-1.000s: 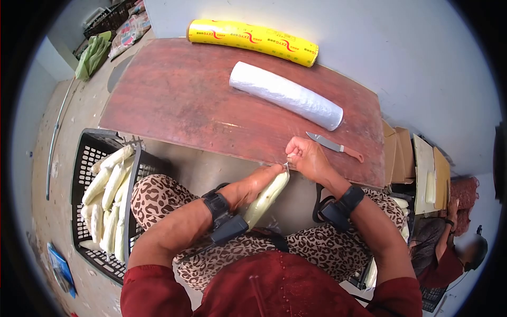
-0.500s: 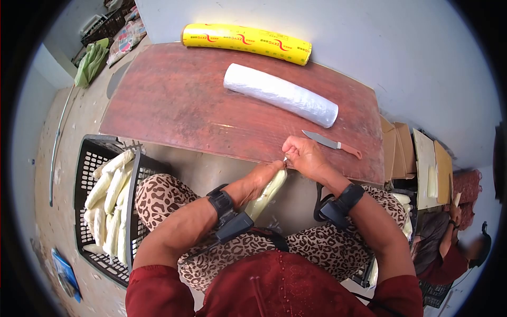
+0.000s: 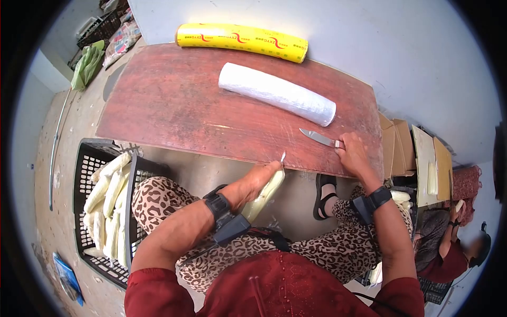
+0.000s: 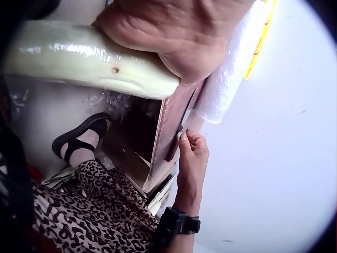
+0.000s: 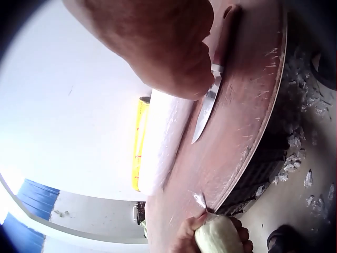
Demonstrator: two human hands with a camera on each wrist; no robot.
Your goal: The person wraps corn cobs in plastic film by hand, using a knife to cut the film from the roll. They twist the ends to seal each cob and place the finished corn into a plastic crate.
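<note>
In the head view my left hand (image 3: pixel 264 177) grips a long pale green vegetable (image 4: pixel 89 60) wrapped in clear, shiny film. A twisted tail of film (image 5: pixel 199 199) sticks up past the thumb at the table's front edge. The vegetable has a small brown spot on its side. My right hand (image 3: pixel 354 153) is at the knife (image 3: pixel 319 138) on the table, its curled fingers at the junction of blade and handle. The knife's pinkish handle is mostly hidden by that hand in the head view, and its blade points left.
A white roll of film (image 3: pixel 277 94) lies on the red-brown table (image 3: pixel 158 100), with a yellow printed roll (image 3: pixel 243 42) behind it. Black crate (image 3: pixel 103 267) at left holds several wrapped vegetables. Cardboard (image 3: pixel 396 148) stands at right, near another person (image 3: pixel 449 259). Film scraps (image 5: pixel 295 158) litter the floor.
My right hand has let go of the film's twisted end and moved right to the knife. My left hand still holds the vegetable in nearly the same place.
</note>
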